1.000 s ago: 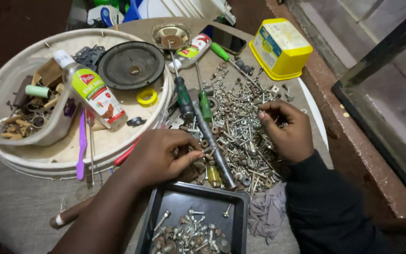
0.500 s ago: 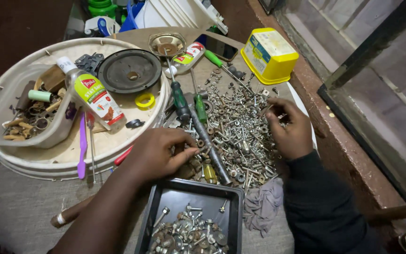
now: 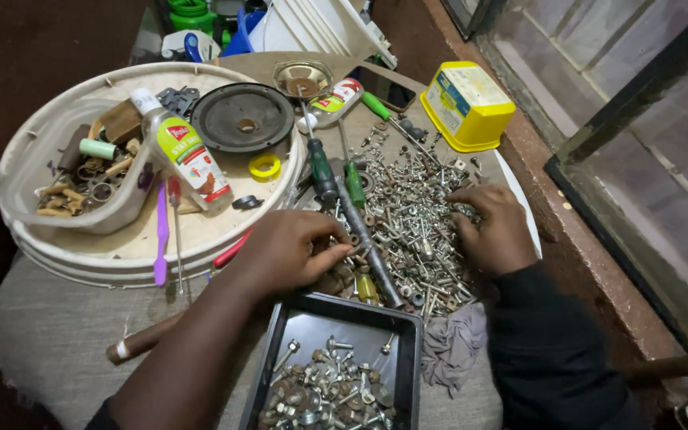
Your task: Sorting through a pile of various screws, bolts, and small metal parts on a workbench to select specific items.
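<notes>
Both hands rested in the pile of screws [image 3: 412, 215] spread over the middle of the worktop [image 3: 57, 334]. His left hand [image 3: 288, 253] lay palm down at the near left edge of the pile, its fingers curled and the fingertips pinched together on something small, too small to tell which piece. His right hand [image 3: 491, 227] sat on the right edge of the pile, fingers bent down into the screws, gripping nothing that could be made out. Between the two hands a long metal rod [image 3: 368, 243] lay across the pile, with a dark-handled screwdriver [image 3: 320, 167] and a green-handled screwdriver [image 3: 353, 183] just beyond it. A black tray [image 3: 404, 334] holding sorted screws and nuts stood just in front of the left hand. To the left sat a round white lid [image 3: 121, 251] carrying a squeeze bottle [image 3: 185, 155], a black disc [image 3: 242, 118], a roll of yellow tape [image 3: 264, 167] and a purple stick [image 3: 161, 231]. A yellow box [image 3: 467, 103] stood well beyond the right hand, and a grey rag [image 3: 451, 350] lay beside the tray.
</notes>
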